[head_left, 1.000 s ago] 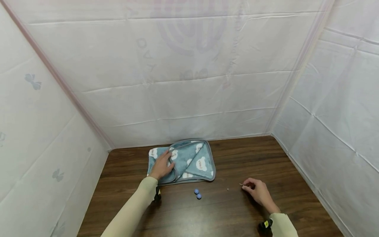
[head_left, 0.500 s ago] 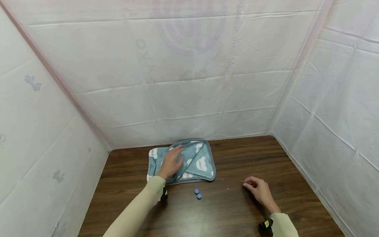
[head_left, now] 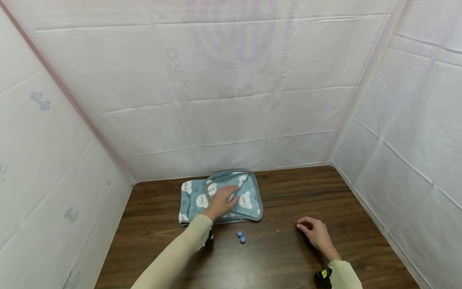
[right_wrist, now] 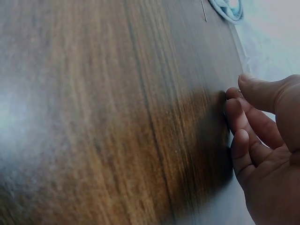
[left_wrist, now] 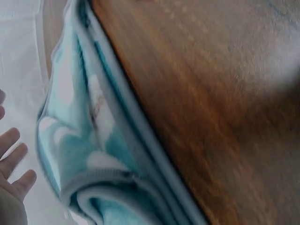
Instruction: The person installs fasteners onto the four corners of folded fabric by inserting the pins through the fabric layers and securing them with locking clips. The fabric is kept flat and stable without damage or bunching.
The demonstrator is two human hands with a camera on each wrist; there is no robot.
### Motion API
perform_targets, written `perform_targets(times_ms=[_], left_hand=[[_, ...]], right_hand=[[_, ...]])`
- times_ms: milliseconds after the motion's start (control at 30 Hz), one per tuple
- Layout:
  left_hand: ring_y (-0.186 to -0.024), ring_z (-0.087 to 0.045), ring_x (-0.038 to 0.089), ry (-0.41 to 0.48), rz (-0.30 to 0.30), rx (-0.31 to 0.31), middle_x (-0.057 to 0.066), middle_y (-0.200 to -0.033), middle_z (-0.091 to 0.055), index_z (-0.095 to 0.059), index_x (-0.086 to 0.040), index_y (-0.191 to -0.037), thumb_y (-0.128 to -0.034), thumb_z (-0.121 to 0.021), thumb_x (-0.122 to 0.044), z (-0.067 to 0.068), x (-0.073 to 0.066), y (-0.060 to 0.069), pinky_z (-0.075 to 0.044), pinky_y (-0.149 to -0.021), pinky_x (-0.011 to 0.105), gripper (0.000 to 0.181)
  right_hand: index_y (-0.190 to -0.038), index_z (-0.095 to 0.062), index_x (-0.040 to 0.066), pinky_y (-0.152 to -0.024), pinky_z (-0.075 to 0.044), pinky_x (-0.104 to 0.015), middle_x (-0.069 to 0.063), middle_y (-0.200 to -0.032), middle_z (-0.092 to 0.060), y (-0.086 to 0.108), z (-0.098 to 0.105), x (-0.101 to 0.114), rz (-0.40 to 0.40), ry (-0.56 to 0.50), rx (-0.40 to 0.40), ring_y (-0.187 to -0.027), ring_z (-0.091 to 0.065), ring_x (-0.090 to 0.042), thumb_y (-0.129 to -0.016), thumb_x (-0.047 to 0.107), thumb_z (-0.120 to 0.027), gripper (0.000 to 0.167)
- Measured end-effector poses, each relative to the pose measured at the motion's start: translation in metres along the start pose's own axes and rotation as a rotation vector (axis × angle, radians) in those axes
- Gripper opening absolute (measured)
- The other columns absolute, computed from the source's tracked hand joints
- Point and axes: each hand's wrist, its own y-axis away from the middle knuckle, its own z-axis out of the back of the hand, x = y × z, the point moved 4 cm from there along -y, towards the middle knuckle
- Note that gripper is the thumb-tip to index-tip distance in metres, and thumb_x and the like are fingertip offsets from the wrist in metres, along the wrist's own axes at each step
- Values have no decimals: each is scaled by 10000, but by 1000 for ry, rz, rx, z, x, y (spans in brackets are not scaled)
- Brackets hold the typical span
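My left hand [head_left: 221, 202] lies over the folded blue cloth [head_left: 245, 200] with white bear shapes, its fingers loosely extended. In the left wrist view, the fingers [left_wrist: 11, 159] are spread beside the cloth [left_wrist: 70, 103]; contact is unclear. Off to the right, my right hand [head_left: 317, 235] pinches a thin pin-like piece [head_left: 295, 221] between thumb and fingers. Only a tiny bit shows at the fingertips [right_wrist: 234, 105] in the right wrist view, where the other fingers curl below the thumb.
Two blue round pieces [head_left: 241, 237] sit in front of the cloth on the brown wooden table [head_left: 274, 265]. A tiny pale item [head_left: 278, 230] lies between them and my right hand. Another thin metal piece [right_wrist: 204, 10] appears near the cloth. White sheeting [head_left: 231, 132] encloses the back and sides.
My left hand has slid rightward over the cloth, uncovering more of its left part. The right hand has barely shifted, and its thin piece is tilted differently from a second ago.
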Motion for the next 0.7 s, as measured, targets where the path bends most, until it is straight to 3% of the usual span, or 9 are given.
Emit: perform_targets(times_ms=[233,567,700], left_hand=[[-1276,-606,305,-13,17,159,131,-1486,-560,-471,-67,-1534,-982,-709,-392,-17,-10,0,-498,-1041,470,683],[-1356,-534,328,-112,38,366,173,-1537,-493,-510,-99,-1517,-958,-724,-440,-40,-20,2,-475,-1067,476,689],[-1361,-531,300,-185,21,399,147,-1501,-537,-538,-95,-1492,-935,-745,-464,-49,-22,5,-454,-1094,439,699]], right_hand=[[-982,-770,159,-722,-523,-310,62,-900,-731,-2,0,-1,-7,-3,3,-807,-651,-105,-944,179,-766,43],[-1014,-775,174,-771,-534,-364,12,-991,-752,-5,4,3,1,8,28,-883,-671,-156,-948,134,-754,80],[-1054,-791,153,-811,-552,-414,-26,-1039,-764,-6,5,5,15,19,19,-946,-698,-217,-956,137,-745,110]])
